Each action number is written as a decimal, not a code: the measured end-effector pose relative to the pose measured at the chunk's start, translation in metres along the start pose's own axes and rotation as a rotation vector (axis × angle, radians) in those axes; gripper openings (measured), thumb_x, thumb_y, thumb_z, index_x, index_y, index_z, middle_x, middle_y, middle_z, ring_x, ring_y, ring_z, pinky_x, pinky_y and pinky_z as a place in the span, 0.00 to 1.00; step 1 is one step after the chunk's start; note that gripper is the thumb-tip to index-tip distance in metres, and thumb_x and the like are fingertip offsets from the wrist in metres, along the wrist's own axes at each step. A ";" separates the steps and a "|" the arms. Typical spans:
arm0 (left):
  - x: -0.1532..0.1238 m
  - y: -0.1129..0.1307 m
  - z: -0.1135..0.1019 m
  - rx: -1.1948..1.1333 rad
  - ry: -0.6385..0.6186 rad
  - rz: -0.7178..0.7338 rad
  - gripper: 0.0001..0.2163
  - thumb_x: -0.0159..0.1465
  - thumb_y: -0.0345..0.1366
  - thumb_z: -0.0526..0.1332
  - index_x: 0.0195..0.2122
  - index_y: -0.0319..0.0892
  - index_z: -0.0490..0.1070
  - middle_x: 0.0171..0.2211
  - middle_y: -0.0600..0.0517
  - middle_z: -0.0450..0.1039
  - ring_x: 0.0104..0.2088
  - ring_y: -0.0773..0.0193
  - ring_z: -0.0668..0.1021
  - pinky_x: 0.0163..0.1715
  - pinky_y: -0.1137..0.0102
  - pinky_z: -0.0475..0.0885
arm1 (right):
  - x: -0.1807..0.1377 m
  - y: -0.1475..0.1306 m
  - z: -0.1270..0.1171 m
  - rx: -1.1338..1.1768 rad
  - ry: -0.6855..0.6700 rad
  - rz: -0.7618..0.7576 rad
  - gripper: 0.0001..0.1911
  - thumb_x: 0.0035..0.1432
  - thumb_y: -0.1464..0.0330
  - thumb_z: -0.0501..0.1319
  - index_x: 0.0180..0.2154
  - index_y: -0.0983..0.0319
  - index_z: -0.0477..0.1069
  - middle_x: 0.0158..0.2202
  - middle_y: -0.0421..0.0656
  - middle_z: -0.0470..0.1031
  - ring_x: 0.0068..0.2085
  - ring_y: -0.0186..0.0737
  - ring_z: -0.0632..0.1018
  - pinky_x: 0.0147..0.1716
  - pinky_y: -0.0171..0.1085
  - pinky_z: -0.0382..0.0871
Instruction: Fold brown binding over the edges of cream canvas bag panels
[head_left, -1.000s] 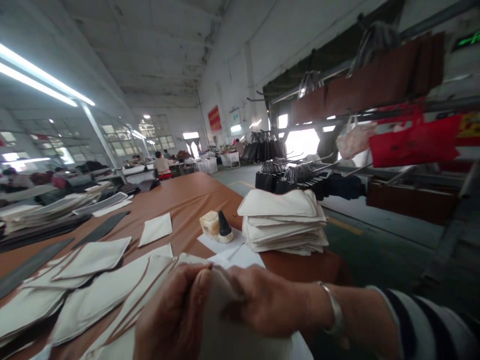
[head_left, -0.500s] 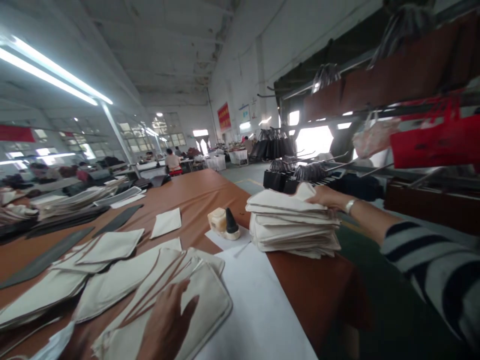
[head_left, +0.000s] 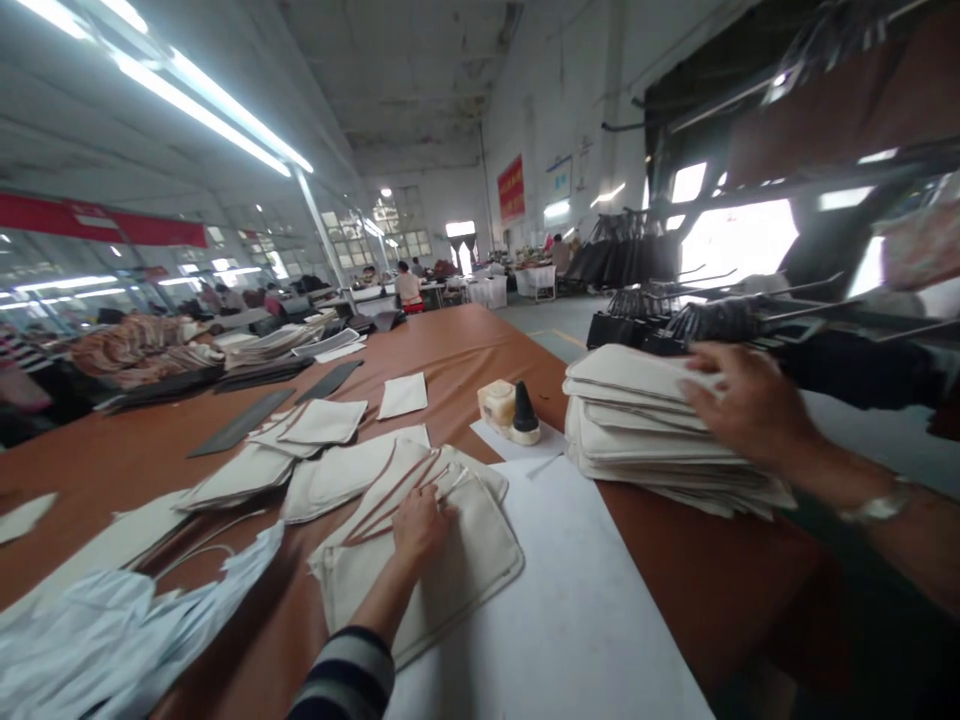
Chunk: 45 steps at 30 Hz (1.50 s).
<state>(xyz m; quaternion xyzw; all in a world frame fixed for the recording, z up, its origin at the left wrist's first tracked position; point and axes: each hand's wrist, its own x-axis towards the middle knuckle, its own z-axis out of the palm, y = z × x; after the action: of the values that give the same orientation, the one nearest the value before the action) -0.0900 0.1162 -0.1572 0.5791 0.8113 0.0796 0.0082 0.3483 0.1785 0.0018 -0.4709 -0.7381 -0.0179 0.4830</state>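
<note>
My left hand (head_left: 421,525) rests on a fanned pile of cream fabric panels (head_left: 476,560); its fingers are closed at the upper edge of the top panel and seem to pinch it. My right hand (head_left: 754,405) is at the right end of a tall stack of cream panels (head_left: 630,425), slightly blurred, its fingers apart over the top layer. Beneath the fanned pile lies a white sheet (head_left: 570,570). Between the two piles, farther back, stand a cream-coloured block or container (head_left: 496,402) and a black cone-shaped nozzle (head_left: 523,408).
Brown material (head_left: 465,345) covers the table. More cream panels (head_left: 326,420) and a small square piece (head_left: 403,395) lie to the left, with dark strips (head_left: 244,420) beyond. Crumpled pale blue cloth (head_left: 112,640) is at front left. Racks of black bags (head_left: 619,245) stand right.
The view has swung left. My right hand has let go of the lifted corner of the stack's top panel. My left hand's spread fingers have closed at the fanned pile's upper edge.
</note>
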 end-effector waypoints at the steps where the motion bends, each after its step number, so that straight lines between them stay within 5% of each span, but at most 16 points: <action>1: 0.003 0.003 0.000 -0.007 -0.016 -0.014 0.17 0.67 0.45 0.61 0.52 0.39 0.70 0.52 0.44 0.71 0.51 0.53 0.75 0.51 0.52 0.72 | -0.018 -0.020 0.017 0.049 -0.097 -0.010 0.18 0.59 0.65 0.59 0.51 0.59 0.66 0.47 0.54 0.70 0.53 0.61 0.67 0.55 0.56 0.57; 6: 0.007 0.009 -0.011 -0.104 -0.128 0.011 0.13 0.66 0.43 0.62 0.45 0.38 0.73 0.46 0.47 0.74 0.46 0.57 0.77 0.47 0.56 0.74 | -0.104 -0.074 0.103 0.304 -0.548 0.002 0.13 0.55 0.70 0.61 0.43 0.62 0.73 0.40 0.48 0.76 0.41 0.46 0.76 0.44 0.45 0.70; 12: -0.034 0.011 -0.064 -0.404 -0.196 0.256 0.07 0.64 0.37 0.63 0.34 0.39 0.71 0.34 0.52 0.72 0.37 0.62 0.75 0.42 0.64 0.70 | -0.113 -0.079 0.145 0.535 -0.627 0.210 0.14 0.59 0.70 0.54 0.44 0.68 0.72 0.42 0.53 0.78 0.43 0.46 0.78 0.43 0.46 0.73; 15: -0.069 0.007 -0.102 -0.611 -0.327 0.389 0.09 0.65 0.40 0.60 0.34 0.39 0.69 0.30 0.55 0.70 0.33 0.65 0.72 0.34 0.72 0.67 | -0.087 -0.092 0.142 0.689 -0.644 0.250 0.19 0.59 0.71 0.52 0.51 0.67 0.69 0.48 0.54 0.77 0.49 0.46 0.77 0.41 0.43 0.75; 18: -0.103 0.005 -0.135 -0.859 -0.529 0.429 0.15 0.63 0.47 0.62 0.40 0.38 0.72 0.34 0.52 0.73 0.33 0.65 0.73 0.32 0.74 0.67 | -0.067 -0.120 0.134 0.869 -0.725 0.173 0.27 0.53 0.74 0.55 0.56 0.63 0.68 0.55 0.50 0.74 0.56 0.43 0.74 0.48 0.42 0.73; 22: -0.137 0.006 -0.162 -1.243 -0.774 0.329 0.16 0.56 0.41 0.72 0.41 0.36 0.77 0.33 0.50 0.75 0.30 0.68 0.72 0.32 0.75 0.66 | -0.066 -0.158 0.121 1.257 -1.036 0.064 0.34 0.45 0.77 0.58 0.57 0.61 0.69 0.56 0.47 0.73 0.58 0.43 0.72 0.58 0.44 0.64; 27: -0.161 0.004 -0.174 -1.315 -0.746 0.291 0.14 0.54 0.37 0.73 0.38 0.36 0.78 0.32 0.50 0.74 0.31 0.67 0.72 0.32 0.75 0.66 | -0.088 -0.170 0.112 1.435 -1.359 0.172 0.24 0.43 0.72 0.64 0.47 0.68 0.76 0.42 0.46 0.78 0.44 0.40 0.76 0.47 0.37 0.66; 32: -0.172 0.002 -0.184 -1.313 -0.736 0.314 0.12 0.55 0.36 0.73 0.37 0.35 0.78 0.33 0.49 0.74 0.32 0.66 0.71 0.32 0.75 0.65 | -0.101 -0.173 0.105 1.461 -1.290 0.243 0.12 0.47 0.70 0.67 0.37 0.68 0.73 0.32 0.41 0.73 0.32 0.32 0.71 0.35 0.31 0.63; 37: -0.182 -0.006 -0.194 -1.289 -0.652 0.357 0.15 0.53 0.34 0.74 0.40 0.38 0.77 0.37 0.50 0.74 0.36 0.64 0.72 0.35 0.74 0.66 | -0.096 -0.186 0.086 1.451 -1.271 0.176 0.08 0.50 0.71 0.64 0.34 0.67 0.70 0.30 0.41 0.71 0.30 0.31 0.68 0.32 0.30 0.60; 40: -0.186 -0.012 -0.189 -1.351 -0.663 0.324 0.20 0.53 0.36 0.74 0.46 0.39 0.76 0.39 0.49 0.74 0.38 0.63 0.73 0.36 0.74 0.66 | -0.096 -0.190 0.081 1.426 -1.266 0.157 0.07 0.51 0.72 0.63 0.35 0.67 0.70 0.30 0.41 0.70 0.32 0.32 0.68 0.32 0.30 0.60; 45: -0.191 -0.012 -0.175 -1.375 -0.592 0.216 0.14 0.53 0.36 0.75 0.38 0.37 0.78 0.31 0.52 0.73 0.32 0.68 0.71 0.31 0.76 0.64 | -0.102 -0.194 0.083 1.415 -1.229 0.160 0.08 0.50 0.71 0.63 0.35 0.67 0.71 0.30 0.40 0.69 0.31 0.32 0.68 0.32 0.30 0.60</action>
<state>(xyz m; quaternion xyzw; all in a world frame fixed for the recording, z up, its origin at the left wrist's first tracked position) -0.0573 -0.0884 -0.0013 0.5172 0.4815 0.4092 0.5772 0.1615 0.0415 -0.0340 -0.0442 -0.6686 0.7195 0.1823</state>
